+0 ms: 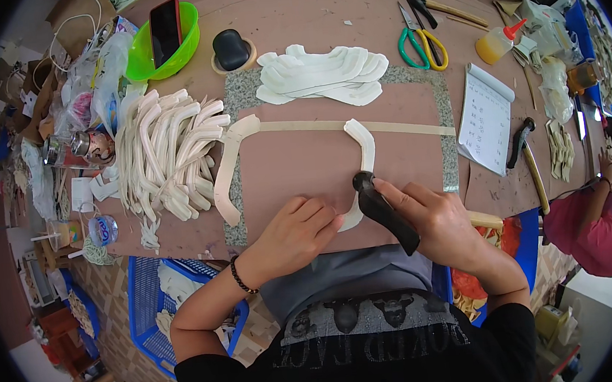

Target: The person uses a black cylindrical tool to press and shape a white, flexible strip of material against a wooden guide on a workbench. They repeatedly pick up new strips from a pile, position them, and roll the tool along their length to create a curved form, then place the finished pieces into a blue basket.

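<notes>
A narrow white curved strip (365,148) lies on the brown work surface in front of me, bent at its far end. My left hand (296,228) is closed at its near end, fingers pressed together on the strip. My right hand (436,227) grips a hammer with a black head (384,213), index finger along the head, and its wooden handle (484,219) comes out beyond the palm. The hammer head rests on or just above the strip, covering its middle part; I cannot tell if they touch. A beige curved template-like piece (229,176) lies to the left.
A heap of similar pale strips (168,156) lies left, and stacked white pieces (325,73) lie beyond. Around them are a green bowl (188,45) with a phone, scissors (421,46), a notepad (487,118), a glue bottle (495,45) and another hammer (528,150). Blue baskets (145,307) stand below.
</notes>
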### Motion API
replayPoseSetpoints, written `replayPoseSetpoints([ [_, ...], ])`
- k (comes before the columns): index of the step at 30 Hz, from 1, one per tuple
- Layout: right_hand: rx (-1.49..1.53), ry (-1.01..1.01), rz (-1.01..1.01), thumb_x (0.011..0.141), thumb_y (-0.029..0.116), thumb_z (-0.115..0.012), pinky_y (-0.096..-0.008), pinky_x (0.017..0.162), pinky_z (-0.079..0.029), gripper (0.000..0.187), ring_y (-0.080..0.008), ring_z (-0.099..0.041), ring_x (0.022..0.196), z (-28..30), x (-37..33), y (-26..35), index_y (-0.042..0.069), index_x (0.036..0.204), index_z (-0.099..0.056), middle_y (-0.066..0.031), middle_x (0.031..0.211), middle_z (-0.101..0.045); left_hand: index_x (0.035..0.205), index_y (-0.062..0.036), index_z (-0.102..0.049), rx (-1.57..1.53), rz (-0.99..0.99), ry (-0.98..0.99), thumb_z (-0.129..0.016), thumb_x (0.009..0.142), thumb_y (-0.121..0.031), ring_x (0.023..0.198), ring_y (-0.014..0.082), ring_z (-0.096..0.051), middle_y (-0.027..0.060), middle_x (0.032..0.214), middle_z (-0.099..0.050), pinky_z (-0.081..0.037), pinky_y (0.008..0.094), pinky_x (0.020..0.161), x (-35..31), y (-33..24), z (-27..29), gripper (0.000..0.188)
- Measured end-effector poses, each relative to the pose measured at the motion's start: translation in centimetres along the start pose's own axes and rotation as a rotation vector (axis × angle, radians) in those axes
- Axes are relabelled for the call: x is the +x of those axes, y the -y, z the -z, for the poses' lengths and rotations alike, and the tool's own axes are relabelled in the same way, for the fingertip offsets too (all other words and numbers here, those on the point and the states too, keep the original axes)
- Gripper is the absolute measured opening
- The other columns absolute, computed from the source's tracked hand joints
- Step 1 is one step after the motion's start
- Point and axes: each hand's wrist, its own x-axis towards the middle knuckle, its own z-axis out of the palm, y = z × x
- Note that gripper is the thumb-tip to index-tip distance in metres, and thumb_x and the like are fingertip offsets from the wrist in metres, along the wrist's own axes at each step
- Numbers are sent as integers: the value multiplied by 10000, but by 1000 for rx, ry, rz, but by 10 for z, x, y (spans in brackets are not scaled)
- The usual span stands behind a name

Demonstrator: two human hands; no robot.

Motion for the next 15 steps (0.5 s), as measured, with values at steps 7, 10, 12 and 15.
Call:
replayPoseSetpoints([
  [7, 9, 69, 25, 847, 125, -738, -389, 525, -539, 529, -260, -655, 620, 0, 2, 2, 57, 1361, -631, -72, 823, -618, 1071, -34, -728, -56, 40, -36, -741, 806, -116, 995, 256, -600, 59, 998, -615, -493, 394, 875, -7, 6, 0, 278],
  [10, 72, -24, 27, 849, 135, -734, -388, 530, -543, 529, -262, -659, 621, -2, 6, 5, 73, 1365, -633, -72, 819, -620, 1056, -37, -729, -74, 63, -106, -787, 791, -125, 975, 263, -601, 61, 974, -608, -500, 397, 858, -10, 6, -4, 285],
  [12, 98, -5, 45, 848, 145, -732, -386, 534, -544, 531, -264, -662, 622, -6, 6, 7, 82, 1366, -635, -75, 814, -620, 1043, -35, -728, -67, 55, -152, -813, 777, -128, 957, 266, -603, 59, 961, -601, -502, 401, 851, -11, 6, -7, 295],
  [15, 86, 111, 52, 831, 143, -727, -394, 556, -548, 547, -281, -671, 634, -11, 7, 8, 79, 1367, -638, -88, 821, -635, 1029, -44, -731, -38, 111, -208, -831, 768, -143, 905, 255, -594, 46, 926, -584, -491, 393, 810, -15, 1, -11, 297],
])
